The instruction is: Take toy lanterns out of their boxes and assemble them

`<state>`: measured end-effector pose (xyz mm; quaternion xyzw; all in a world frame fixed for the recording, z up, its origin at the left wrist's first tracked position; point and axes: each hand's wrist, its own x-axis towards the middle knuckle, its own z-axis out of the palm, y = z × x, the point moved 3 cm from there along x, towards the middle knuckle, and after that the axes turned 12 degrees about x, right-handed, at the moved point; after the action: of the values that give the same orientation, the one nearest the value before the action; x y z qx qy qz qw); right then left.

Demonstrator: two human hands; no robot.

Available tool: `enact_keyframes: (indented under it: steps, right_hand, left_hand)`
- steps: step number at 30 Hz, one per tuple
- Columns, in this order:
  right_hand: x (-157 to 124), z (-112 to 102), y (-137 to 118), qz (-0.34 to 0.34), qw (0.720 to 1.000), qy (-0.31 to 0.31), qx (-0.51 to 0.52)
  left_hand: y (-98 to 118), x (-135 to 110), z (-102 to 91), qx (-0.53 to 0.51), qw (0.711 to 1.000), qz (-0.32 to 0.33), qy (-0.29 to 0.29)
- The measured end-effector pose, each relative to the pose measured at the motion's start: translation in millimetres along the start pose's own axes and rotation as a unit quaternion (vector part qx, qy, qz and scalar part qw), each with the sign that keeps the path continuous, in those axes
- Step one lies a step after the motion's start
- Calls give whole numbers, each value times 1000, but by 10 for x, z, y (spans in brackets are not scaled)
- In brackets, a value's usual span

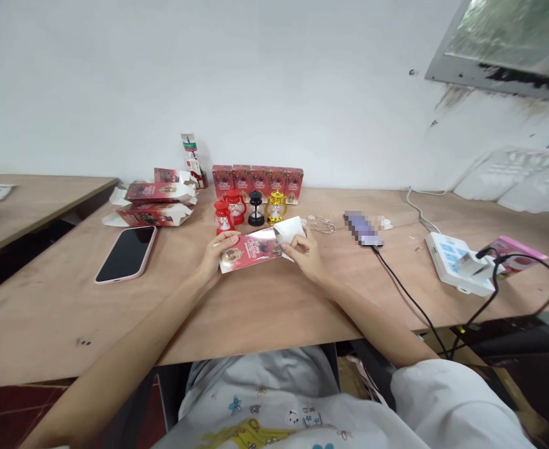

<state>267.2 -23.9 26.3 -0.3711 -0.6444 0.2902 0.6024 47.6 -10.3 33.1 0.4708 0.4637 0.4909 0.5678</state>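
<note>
Between my two hands is a red printed carton [256,247], lying on its side just above the table, its white end flaps sticking out on the right. My left hand [214,254] is closed on the carton's left end. At the right end, the fingers of my right hand [305,252] pinch the white flaps. Just behind the carton stand several small lanterns: two red lanterns [235,207], a black lantern [256,209] and a gold lantern [276,208]. What is inside the carton cannot be seen.
Red closed boxes [251,178] stand in a row by the wall. Flat unfolded cartons [155,206] are stacked at left, above a pink-edged phone [127,254]. To the right are wire rings [321,225], a cabled phone [362,229] and a power strip [459,265].
</note>
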Motion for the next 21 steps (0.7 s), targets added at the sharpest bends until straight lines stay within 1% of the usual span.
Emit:
enact_keyframes:
  steps: [3,6,11,13,15,16,18,21]
  right_hand:
    - [7,11,77,33,999,-2,19]
    - [16,25,147,73,993,18,88]
    - [28,86,155,155,964,8,217]
    - [30,87,132,178,952,24,247]
    - [36,74,117,194,943,44,268]
    - [40,67,116,201,939,49,275]
    - [55,53,124,208,935,51,282]
    - [92,12,141,184,940,71,278]
  left_hand:
    - [29,-27,9,23,999,25,7]
    - [65,-71,38,54,997,63,7]
    - [93,-140,73,114,985,130,5]
    - [107,-153,63,165,972,167,5]
    - [128,-158,49,247,946,208,2]
    - [140,-157,47,297,927,229,-3]
    - [158,-154,54,394,878,272,-22]
    - [170,-144,79,492,804,332,-43]
